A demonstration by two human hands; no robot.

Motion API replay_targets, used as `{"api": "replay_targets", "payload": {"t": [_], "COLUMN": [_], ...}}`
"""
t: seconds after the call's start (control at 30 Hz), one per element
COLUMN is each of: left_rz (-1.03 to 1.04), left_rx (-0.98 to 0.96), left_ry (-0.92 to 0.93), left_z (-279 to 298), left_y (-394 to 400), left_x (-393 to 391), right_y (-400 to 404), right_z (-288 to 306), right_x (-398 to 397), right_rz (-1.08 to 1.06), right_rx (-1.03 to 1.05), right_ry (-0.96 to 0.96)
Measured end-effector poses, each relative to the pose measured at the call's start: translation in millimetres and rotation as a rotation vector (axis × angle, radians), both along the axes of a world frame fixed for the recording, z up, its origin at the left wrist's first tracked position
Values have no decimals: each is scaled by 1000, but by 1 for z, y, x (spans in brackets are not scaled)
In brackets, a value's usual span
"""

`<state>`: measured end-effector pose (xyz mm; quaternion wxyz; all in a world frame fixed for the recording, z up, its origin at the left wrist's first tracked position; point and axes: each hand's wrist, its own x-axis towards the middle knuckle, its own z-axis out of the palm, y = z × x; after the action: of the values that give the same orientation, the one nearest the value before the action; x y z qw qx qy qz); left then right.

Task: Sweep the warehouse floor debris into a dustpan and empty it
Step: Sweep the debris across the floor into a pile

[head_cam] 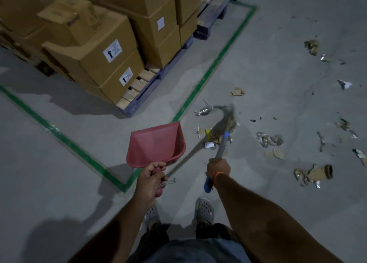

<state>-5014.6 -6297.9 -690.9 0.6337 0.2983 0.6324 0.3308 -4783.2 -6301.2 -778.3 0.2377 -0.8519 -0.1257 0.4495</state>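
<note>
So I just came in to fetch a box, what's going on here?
A person is sweeping. The right hand grips a broom, its bristles blurred among scraps strewn over the floor. The left hand holds a red dustpan, which looks empty. Boxes sit on a pallet to the left.

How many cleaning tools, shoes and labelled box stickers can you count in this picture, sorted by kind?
Dustpan: 1
Broom: 1
Shoes: 2
Arrow stickers: 2
Plain white sticker: 1
Total: 7
</note>
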Motion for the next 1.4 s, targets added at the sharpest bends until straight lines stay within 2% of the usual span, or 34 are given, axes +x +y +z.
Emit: {"api": "replay_targets", "payload": {"t": [0.13, 0.27, 0.4, 0.5, 0.6, 0.8, 0.9, 1.07, 1.2, 1.3, 1.4], "left_rz": [-2, -22, -63, -86, -130, -171, -176, -198, -242, -307, -358], "left_rx": [-18, -36, -44, -45, -61, -59, -57, -47, -62, -68, -73], "left_ry": [5, 33, 49, 67, 50, 37, 45, 71, 91, 90, 102], "left_z": [-9, -14, -18, -20, -19, -13, -10, -8, -8, -10, -18], "left_y": [-8, -8, -9, -9, -10, -10, -12, -18, -27, -30, -32], "left_x": [14, 20, 25, 31, 39, 49, 52, 59, 64, 59, 46], "right_y": [-37, -78, -108, -125, -140, -127, -111, -118, -145, -174, -210], "right_z": [-1, -12, -14, -17, -25, -19, -14, -4, 0, 14, 21], "right_x": [25, 33, 28, 24, 28, 52, 66, 75, 72, 48, 16], "right_rz": [31, 276, 553, 650, 576, 108, -8, 9, 140, 178, 334], "right_rx": [63, 47, -46, -124, -185, -137, -80, -34, -40, -61, -117], "right_ry": [-44, -92, -42, 32, 75, 29, -47, -125, -121, -46, 11]}}
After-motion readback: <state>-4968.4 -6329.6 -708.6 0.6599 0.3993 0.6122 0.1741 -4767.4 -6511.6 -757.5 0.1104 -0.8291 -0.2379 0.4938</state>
